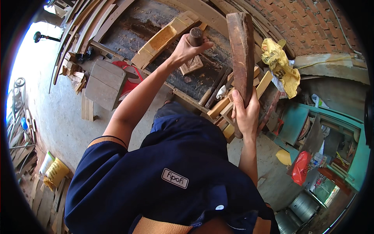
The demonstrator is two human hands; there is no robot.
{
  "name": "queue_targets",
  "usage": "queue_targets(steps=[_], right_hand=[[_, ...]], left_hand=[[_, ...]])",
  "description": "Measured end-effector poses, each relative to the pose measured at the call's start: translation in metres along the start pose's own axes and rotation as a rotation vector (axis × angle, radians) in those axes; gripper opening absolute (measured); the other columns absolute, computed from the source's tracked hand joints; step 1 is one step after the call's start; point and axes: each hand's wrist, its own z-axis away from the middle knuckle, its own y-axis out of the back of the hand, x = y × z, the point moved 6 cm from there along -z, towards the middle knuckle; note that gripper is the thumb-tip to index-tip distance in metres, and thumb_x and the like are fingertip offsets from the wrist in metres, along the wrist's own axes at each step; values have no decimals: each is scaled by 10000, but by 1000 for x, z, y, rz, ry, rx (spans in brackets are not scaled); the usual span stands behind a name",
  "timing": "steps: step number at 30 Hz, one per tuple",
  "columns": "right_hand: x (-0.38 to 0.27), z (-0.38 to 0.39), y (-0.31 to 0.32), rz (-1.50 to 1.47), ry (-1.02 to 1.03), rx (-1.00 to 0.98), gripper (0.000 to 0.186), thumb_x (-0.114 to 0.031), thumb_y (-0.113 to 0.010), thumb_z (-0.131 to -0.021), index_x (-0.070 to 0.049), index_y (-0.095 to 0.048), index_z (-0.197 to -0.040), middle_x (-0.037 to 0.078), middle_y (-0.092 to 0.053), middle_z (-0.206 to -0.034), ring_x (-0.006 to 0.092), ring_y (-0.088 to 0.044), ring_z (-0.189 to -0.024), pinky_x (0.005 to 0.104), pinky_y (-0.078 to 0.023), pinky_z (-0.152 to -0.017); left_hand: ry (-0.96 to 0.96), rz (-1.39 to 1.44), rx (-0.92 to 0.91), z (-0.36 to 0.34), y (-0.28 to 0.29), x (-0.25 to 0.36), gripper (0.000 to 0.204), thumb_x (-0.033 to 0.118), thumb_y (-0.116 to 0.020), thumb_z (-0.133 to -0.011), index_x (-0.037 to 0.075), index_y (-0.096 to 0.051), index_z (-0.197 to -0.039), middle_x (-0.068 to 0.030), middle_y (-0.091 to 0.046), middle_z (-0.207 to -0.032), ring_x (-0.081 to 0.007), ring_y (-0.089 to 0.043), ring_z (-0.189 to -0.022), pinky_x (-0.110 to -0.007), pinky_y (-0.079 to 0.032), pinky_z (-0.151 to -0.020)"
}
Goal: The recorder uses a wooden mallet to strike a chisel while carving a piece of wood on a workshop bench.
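Note:
My left hand (191, 48) is wrapped round a chisel (196, 36) with a thick, round brown wooden handle, its end facing up. The chisel's blade is hidden below the hand. Just under that hand, a small pale wood block (191, 65) with carving on its face lies on the dark bench (163, 64). In my right hand (246, 113) is a rough, dark brown wooden mallet (240, 50), gripped at its narrower end. The mallet's heavy end points away from me, to the right of the chisel and apart from it.
A long hollowed wooden piece (165, 37) lies left of my left hand. Dark chisels or similar tools (216, 89) and light wood blocks (222, 105) sit near the bench's front edge. A yellow plastic bag (280, 66) is at right. A wooden-topped stool (104, 84) stands left.

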Motion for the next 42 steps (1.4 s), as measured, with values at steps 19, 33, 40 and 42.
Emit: queue_targets(steps=[19, 33, 40, 42], right_hand=[[-20, -5, -25, 415, 156, -18, 515, -403, -695, -925, 18, -551, -1185, 165, -649, -628, 358, -707, -636, 425, -534, -571], [-21, -14, -19, 223, 221, 13, 486, -410, -675, -944, 14, -558, -1151, 204, -679, -756, 364, -694, -625, 442, -519, -568], [-8, -3, -9, 36, -53, -29, 454, -413, -661, -962, 13, -564, -1088, 89, -617, -708, 159, -599, -508, 305, -471, -455], [-7, -1, -10, 45, -68, -40, 452, -411, -663, -961, 11, -564, -1088, 89, -616, -703, 161, -595, -498, 310, -470, -454]], left_hand=[[12, 25, -245, 13, -24, -10, 300, 154, -756, -830, 19, -672, -1085, -5, -700, -969, -80, -610, -818, -289, -518, -744], [-17, 95, -135, 6, -28, -8, 245, 209, -810, -833, 32, -699, -962, -4, -707, -874, -76, -624, -775, -295, -524, -728], [38, -56, -145, 1, -16, 1, 312, 289, -810, -847, 82, -597, -751, 59, -549, -693, -58, -496, -645, -275, -429, -624], [23, -41, -170, 2, -15, -15, 277, 256, -825, -845, 102, -595, -841, 76, -542, -753, -37, -480, -687, -258, -418, -623]])
